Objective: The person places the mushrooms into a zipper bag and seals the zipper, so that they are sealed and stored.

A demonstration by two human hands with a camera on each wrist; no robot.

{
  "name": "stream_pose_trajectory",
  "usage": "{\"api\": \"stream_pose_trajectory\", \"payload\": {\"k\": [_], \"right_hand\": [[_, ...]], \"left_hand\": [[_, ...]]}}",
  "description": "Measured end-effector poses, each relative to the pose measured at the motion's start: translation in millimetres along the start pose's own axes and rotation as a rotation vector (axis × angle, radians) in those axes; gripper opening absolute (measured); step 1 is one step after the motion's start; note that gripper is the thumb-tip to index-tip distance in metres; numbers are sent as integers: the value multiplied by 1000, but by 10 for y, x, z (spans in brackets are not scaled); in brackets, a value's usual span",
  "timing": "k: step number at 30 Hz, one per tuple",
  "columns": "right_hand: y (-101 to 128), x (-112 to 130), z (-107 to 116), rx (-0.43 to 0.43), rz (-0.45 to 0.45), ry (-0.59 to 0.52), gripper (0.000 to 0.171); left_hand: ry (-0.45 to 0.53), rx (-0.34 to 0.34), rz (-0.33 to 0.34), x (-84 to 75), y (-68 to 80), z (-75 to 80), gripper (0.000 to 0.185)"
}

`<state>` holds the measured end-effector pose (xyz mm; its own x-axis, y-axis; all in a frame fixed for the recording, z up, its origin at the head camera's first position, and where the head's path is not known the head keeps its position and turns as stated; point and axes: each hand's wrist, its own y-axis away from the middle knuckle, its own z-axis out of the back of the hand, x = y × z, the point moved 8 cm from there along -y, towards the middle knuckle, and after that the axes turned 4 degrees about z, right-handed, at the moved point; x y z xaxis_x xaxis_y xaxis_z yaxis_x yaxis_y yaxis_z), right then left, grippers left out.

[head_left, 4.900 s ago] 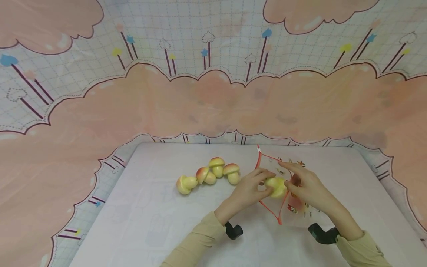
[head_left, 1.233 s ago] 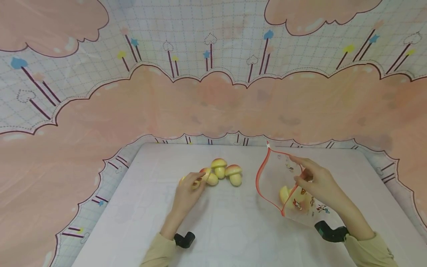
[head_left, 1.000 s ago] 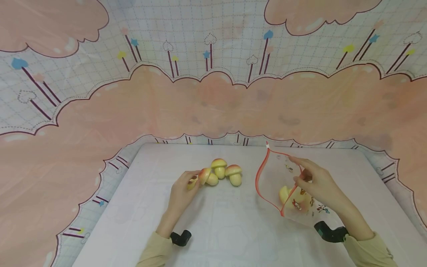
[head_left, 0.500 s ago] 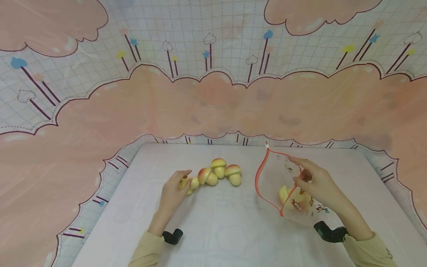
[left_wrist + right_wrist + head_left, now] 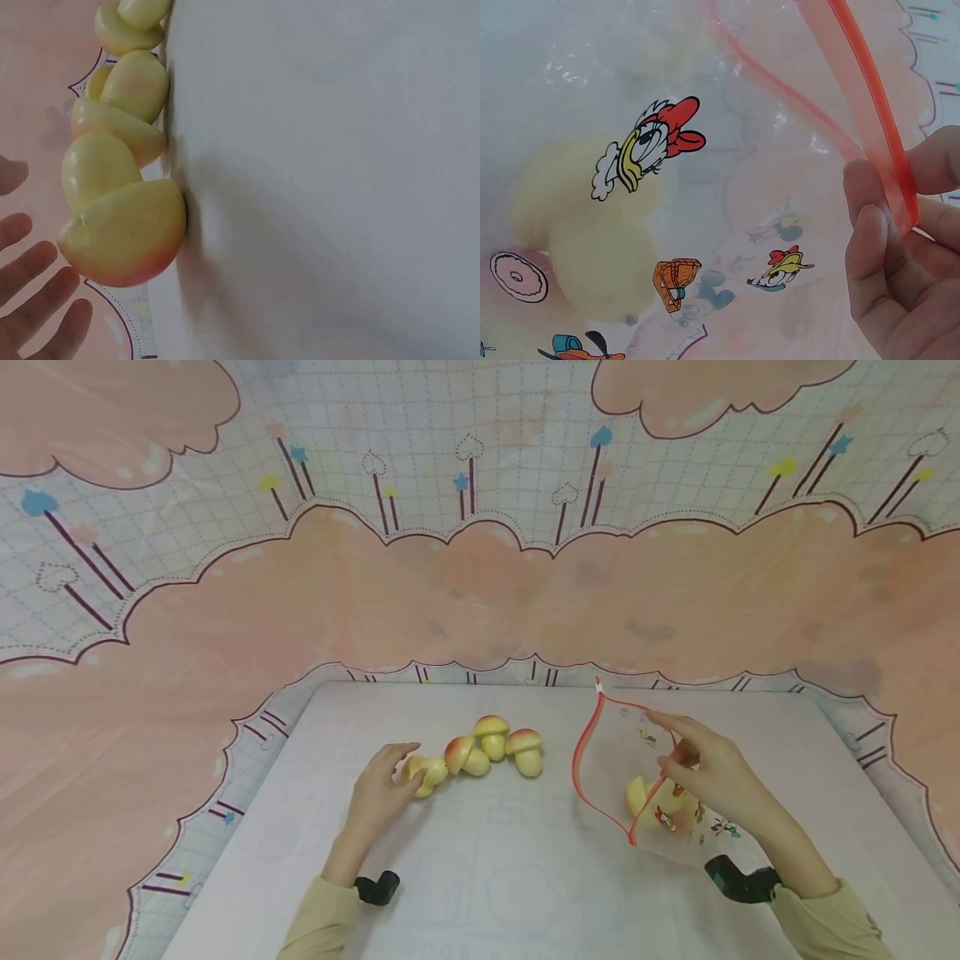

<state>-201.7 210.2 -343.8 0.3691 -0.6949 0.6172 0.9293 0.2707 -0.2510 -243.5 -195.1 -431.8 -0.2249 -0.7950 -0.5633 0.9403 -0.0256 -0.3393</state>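
Several toy mushrooms lie in a row on the white table (image 5: 480, 877). The leftmost mushroom (image 5: 424, 772) (image 5: 124, 236) lies on its side. My left hand (image 5: 399, 763) is right beside it with its fingers (image 5: 30, 300) spread and straight, holding nothing. Whether they touch the cap I cannot tell. My right hand (image 5: 671, 758) pinches the red zip rim (image 5: 870, 112) of a clear cartoon-printed bag (image 5: 637, 760) and holds its mouth open to the left. One yellow mushroom (image 5: 643, 795) (image 5: 585, 225) lies inside the bag.
Three more mushrooms (image 5: 491, 745) lie between my left hand and the bag. A pink and white patterned cloth (image 5: 480, 593) hangs around the table on all sides. A black wrist mount (image 5: 375, 888) sits on each forearm.
My left hand has slid left off the leftmost mushroom, which now lies uncovered. Nearly five seconds ago that hand was at the bag mouth with a mushroom. My right hand has kept its hold.
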Motion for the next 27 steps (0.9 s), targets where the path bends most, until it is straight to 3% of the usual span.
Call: {"api": "stream_pose_trajectory", "payload": {"k": [7,14,27], "right_hand": [[-1,0,-13,4,-3,-1,59],[9,1,-27,11,-15,-14,59],[20,13,-40,11,-12,-29,59]], "left_hand": [[-52,125,57,115,-3,-77,56],[-35,216,113,184,25,-128,66],[-43,303,101,219,14,-213,75]]}}
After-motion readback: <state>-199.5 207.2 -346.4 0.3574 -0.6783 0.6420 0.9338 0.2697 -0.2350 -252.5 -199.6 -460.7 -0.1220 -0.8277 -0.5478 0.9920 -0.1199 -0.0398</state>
